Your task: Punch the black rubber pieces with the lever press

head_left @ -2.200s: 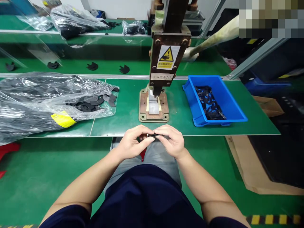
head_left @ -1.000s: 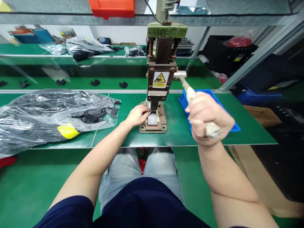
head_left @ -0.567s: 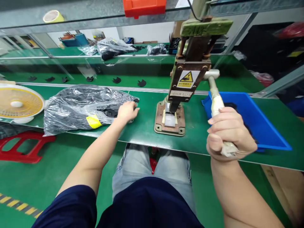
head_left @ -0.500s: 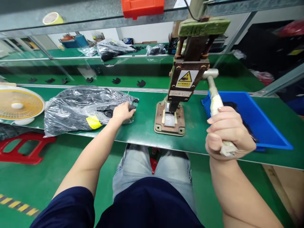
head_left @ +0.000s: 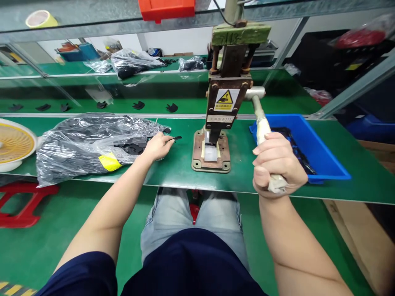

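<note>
Our left hand (head_left: 158, 147) is at the right end of a clear plastic bag (head_left: 74, 137), which lies along the left part of the tabletop (head_left: 175, 172). Its grip pinches a thin black piece (head_left: 177, 138) between thumb and fingers, the free tip pointing right, toward the press (head_left: 231, 84). We cannot tell whether this hand touches the bag. Dark pieces (head_left: 132, 148) show at the bag's mouth, and a yellow label (head_left: 110, 162) faces the near edge.

Our right hand (head_left: 279, 164) has its grip wrapped around the lower end of the press's pale, wrapped lever (head_left: 262, 125). The press base (head_left: 224, 158) stands between the tabletop's near and far edges, bearing a pale plate (head_left: 211, 153) beneath the ram (head_left: 214, 137). To its right, a blue bin (head_left: 322, 144) reaches from the far edge toward the near edge, with black parts (head_left: 300, 154) inside. Beyond the far edge, 6 dark notched pieces (head_left: 172, 107) lie in a row.
</note>
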Available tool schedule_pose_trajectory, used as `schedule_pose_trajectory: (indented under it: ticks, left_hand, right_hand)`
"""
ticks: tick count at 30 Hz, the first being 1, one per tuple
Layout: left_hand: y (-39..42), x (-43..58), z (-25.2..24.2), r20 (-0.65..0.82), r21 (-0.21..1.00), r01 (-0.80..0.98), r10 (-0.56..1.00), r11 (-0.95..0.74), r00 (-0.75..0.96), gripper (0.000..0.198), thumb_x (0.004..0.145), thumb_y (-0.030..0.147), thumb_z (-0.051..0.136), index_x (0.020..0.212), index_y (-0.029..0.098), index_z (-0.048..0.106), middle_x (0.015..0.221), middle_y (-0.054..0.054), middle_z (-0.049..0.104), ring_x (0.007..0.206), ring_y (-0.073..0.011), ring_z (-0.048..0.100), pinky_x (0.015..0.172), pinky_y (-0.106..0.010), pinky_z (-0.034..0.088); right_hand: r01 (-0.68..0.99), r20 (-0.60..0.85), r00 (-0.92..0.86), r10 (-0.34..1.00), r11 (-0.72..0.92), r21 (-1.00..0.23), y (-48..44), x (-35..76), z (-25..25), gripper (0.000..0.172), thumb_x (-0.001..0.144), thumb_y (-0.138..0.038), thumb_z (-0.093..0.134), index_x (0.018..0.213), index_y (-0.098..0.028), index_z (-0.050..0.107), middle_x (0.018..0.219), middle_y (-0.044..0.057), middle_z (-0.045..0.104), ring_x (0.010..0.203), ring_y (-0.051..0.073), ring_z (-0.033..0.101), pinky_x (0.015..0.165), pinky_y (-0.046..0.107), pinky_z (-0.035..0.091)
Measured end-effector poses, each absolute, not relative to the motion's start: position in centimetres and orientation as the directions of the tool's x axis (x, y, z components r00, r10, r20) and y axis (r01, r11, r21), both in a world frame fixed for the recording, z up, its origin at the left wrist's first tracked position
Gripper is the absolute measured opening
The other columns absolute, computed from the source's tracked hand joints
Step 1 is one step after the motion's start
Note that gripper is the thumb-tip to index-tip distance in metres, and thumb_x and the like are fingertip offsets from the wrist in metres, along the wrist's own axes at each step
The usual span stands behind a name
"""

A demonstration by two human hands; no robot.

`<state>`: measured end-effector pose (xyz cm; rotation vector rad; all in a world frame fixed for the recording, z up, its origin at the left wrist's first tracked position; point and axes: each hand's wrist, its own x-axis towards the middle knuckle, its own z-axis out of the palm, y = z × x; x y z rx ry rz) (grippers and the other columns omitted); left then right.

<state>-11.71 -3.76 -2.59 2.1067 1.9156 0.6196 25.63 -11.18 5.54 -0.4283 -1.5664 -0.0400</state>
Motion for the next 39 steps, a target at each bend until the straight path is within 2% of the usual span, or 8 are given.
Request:
schedule_pose_trajectory:
  ticks: [4, 8, 12, 16, 21, 24, 30, 39]
  left_hand:
    - [-5.2, -9.2, -1.3, 0.001, 0.766, 0.627, 0.976, -0.140, 0.218, 0.049, 0.095, 0.054, 0.070, 0.132, 0.024, 0.081, 0.082, -0.005, 0.076, 0.075, -0.0238, 0.073, 0.080, -0.036, 0.059]
    - [-5.4, -7.1, -1.1, -0.003, 0.951, 0.290, 0.931, -0.111, 0.365, 0.068, 0.085, 0.057, 0.083, 0.141, 0.018, 0.074, 0.100, -0.010, 0.081, 0.087, -0.0230, 0.076, 0.082, -0.035, 0.061]
    - [-4.3, -4.7, -2.0, 0.020, 0.982, 0.168, 0.942, -0.081, 0.334, 0.071, 0.085, 0.059, 0.083, 0.139, 0.015, 0.070, 0.103, -0.011, 0.079, 0.084, -0.0202, 0.075, 0.081, -0.036, 0.062]
    - [-3.0, -2.5, -3.0, 0.034, 0.993, 0.104, 0.973, -0.060, 0.228, 0.080, 0.074, 0.042, 0.094, 0.143, 0.019, 0.061, 0.093, -0.004, 0.076, 0.067, -0.0138, 0.069, 0.068, -0.030, 0.058]
    - [-1.9, -1.2, -2.8, -0.088, 0.985, 0.165, 0.977, 0.056, 0.192, 0.039, 0.078, 0.040, 0.092, 0.098, 0.017, 0.068, 0.067, 0.001, 0.066, 0.057, -0.0112, 0.061, 0.057, -0.024, 0.049]
    - [-1.6, -1.0, -2.4, -0.106, 0.973, 0.220, 0.975, 0.061, 0.197, 0.040, 0.080, 0.047, 0.092, 0.084, 0.018, 0.065, 0.065, 0.001, 0.065, 0.054, -0.0098, 0.057, 0.054, -0.023, 0.045]
    - [-1.4, -0.2, -2.3, -0.211, 0.955, 0.268, 0.933, 0.131, 0.293, 0.050, 0.087, 0.064, 0.083, 0.087, 0.021, 0.058, 0.057, -0.002, 0.067, 0.047, -0.0145, 0.060, 0.051, -0.027, 0.047]
    - [0.6, 1.5, -1.6, -0.270, 0.924, 0.347, 0.916, 0.160, 0.297, 0.048, 0.076, 0.052, 0.096, 0.087, 0.021, 0.062, 0.055, 0.002, 0.062, 0.041, -0.0128, 0.058, 0.043, -0.025, 0.042]
  right_hand:
    - [0.275, 0.969, 0.056, 0.242, 0.929, -0.248, -11.4, 25.2, 5.6, 0.028, 0.088, -0.034, 0.069, 0.066, -0.026, 0.054, 0.061, -0.005, 0.060, 0.070, 0.017, 0.067, 0.096, 0.054, 0.058]
    - [0.294, 0.963, 0.047, 0.265, 0.918, -0.266, -11.5, 25.2, 5.5, 0.030, 0.091, -0.039, 0.068, 0.068, -0.028, 0.053, 0.061, -0.005, 0.059, 0.071, 0.017, 0.067, 0.097, 0.054, 0.059]
    - [0.335, 0.959, 0.067, 0.275, 0.899, -0.281, -11.6, 25.2, 5.3, 0.033, 0.093, -0.044, 0.066, 0.068, -0.028, 0.050, 0.059, -0.005, 0.056, 0.070, 0.017, 0.068, 0.099, 0.054, 0.059]
    - [0.313, 0.957, 0.062, 0.283, 0.905, -0.288, -11.7, 25.1, 5.4, 0.032, 0.093, -0.042, 0.066, 0.070, -0.027, 0.051, 0.061, -0.005, 0.057, 0.073, 0.017, 0.068, 0.100, 0.054, 0.057]
    - [0.298, 0.962, 0.072, 0.264, 0.915, -0.273, -11.6, 25.0, 5.3, 0.031, 0.092, -0.040, 0.067, 0.069, -0.027, 0.051, 0.060, -0.006, 0.059, 0.070, 0.016, 0.068, 0.099, 0.053, 0.059]
    - [0.317, 0.958, 0.078, 0.275, 0.904, -0.286, -11.6, 25.1, 5.1, 0.030, 0.092, -0.042, 0.066, 0.069, -0.029, 0.051, 0.060, -0.006, 0.059, 0.070, 0.018, 0.069, 0.098, 0.054, 0.062]
    - [0.378, 0.959, 0.070, 0.273, 0.883, -0.279, -11.6, 25.3, 4.9, 0.027, 0.092, -0.046, 0.063, 0.073, -0.030, 0.053, 0.059, -0.006, 0.056, 0.071, 0.019, 0.071, 0.097, 0.055, 0.063]
    - [0.287, 0.951, 0.109, 0.288, 0.907, -0.308, -11.7, 24.8, 5.4, 0.030, 0.093, -0.043, 0.065, 0.071, -0.028, 0.053, 0.061, -0.006, 0.057, 0.073, 0.016, 0.069, 0.098, 0.051, 0.059]
